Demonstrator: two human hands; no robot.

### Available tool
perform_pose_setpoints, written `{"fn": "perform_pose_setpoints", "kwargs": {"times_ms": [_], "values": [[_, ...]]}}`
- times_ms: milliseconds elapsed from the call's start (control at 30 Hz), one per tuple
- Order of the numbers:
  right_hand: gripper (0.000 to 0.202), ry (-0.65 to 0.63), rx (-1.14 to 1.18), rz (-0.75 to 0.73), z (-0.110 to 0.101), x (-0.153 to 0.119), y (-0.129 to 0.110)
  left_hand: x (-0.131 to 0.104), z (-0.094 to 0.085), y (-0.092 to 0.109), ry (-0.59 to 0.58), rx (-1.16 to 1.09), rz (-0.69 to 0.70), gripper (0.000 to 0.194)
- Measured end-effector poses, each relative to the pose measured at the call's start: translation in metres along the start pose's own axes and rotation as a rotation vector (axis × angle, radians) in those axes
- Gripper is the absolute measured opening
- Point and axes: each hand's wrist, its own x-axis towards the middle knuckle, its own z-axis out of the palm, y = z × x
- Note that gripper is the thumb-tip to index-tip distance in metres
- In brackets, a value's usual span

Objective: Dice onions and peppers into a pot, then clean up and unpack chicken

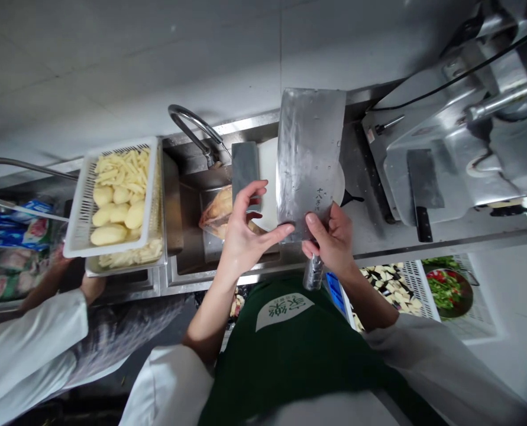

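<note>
A broad cleaver (310,154) is held up in front of me, its wet steel blade pointing away and its handle toward my apron. My right hand (332,236) is closed on the blade's lower end, just above the handle. The thumb of my left hand (252,231) meets the left edge of the blade near its bottom; the other fingers are apart and curved. Beyond the left hand lies a grey whetstone (244,165). A round white board (267,160) is partly hidden behind the blade.
Left of the sink (192,254), a white basket (74,231) holds potatoes, whole and cut. Plucked poultry (216,213) lies in the sink below the faucet (192,124). Another cleaver (423,183) rests at right. Below are cut eggplant (391,287) and a co-worker's sleeve (36,337).
</note>
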Motion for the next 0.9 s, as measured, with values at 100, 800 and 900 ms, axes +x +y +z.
{"fn": "perform_pose_setpoints", "kwargs": {"times_ms": [100, 800, 900], "values": [[0.047, -0.012, -0.007, -0.001, 0.000, 0.000, 0.001, 0.002, -0.005, -0.002, 0.029, -0.013, -0.008, 0.079], [0.051, -0.048, 0.054, 0.035, 0.001, 0.000, 0.001, 0.007, -0.003, -0.002, 0.085, 0.056, 0.084, 0.084], [0.049, -0.071, 0.055, 0.013, 0.001, -0.001, 0.001, 0.013, -0.010, -0.004, 0.085, 0.109, 0.125, 0.087]]}}
